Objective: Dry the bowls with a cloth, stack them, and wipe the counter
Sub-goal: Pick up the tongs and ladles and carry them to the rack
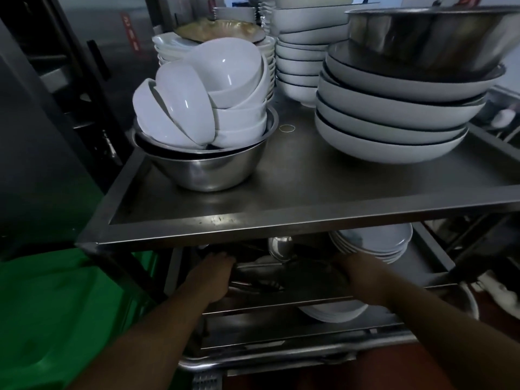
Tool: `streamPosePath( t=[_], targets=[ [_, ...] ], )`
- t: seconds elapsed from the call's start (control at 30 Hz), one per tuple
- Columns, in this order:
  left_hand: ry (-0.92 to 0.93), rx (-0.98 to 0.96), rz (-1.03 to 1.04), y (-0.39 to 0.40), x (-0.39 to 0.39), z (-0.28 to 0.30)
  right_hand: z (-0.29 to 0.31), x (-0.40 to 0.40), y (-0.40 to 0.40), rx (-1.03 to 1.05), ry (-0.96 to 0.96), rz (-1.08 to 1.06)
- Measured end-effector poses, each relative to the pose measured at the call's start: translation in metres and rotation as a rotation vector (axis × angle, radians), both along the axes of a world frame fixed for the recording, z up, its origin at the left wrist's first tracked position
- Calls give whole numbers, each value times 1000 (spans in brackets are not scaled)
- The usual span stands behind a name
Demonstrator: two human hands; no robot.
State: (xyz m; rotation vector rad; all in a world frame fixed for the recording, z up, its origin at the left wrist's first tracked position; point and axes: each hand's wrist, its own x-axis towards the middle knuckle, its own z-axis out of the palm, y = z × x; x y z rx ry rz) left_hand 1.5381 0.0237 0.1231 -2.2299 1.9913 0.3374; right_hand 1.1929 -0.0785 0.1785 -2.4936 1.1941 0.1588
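Observation:
Several small white bowls [197,97] lie piled in a steel mixing bowl [208,173] on the top shelf [281,192] of a steel trolley. To the right stands a stack of wide white bowls [394,119] with a big steel basin [433,38] on top. Both my arms reach under the top shelf into the dark middle shelf. My left hand [213,277] and my right hand [357,277] sit at either side of a dark object there; its shape and my fingers are hidden in shadow. No cloth is visible.
More white bowl stacks [301,60] and plates [270,60] fill the back of the top shelf. White plates [374,243] sit on the middle shelf, others [334,312] lower down. A green bin [56,319] stands at the left.

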Motion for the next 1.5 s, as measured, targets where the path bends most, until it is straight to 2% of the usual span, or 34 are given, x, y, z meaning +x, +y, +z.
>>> streamPosePath(
  t=[0.33, 0.67, 0.83, 1.17, 1.5],
  targets=[
    [127, -74, 114, 9, -7, 1, -14, 6, -11, -35, 96, 147],
    [132, -223, 202, 32, -40, 21, -35, -2, -35, -18, 126, 247],
    [129, -190, 253, 39, -60, 31, -35, 1, -42, -30, 185, 305],
    [150, -242, 297, 44, -92, 34, -61, 3, -47, -98, 155, 259],
    [85, -235, 338, 54, -139, 41, -54, 4, -38, -111, 136, 215]
  ],
)
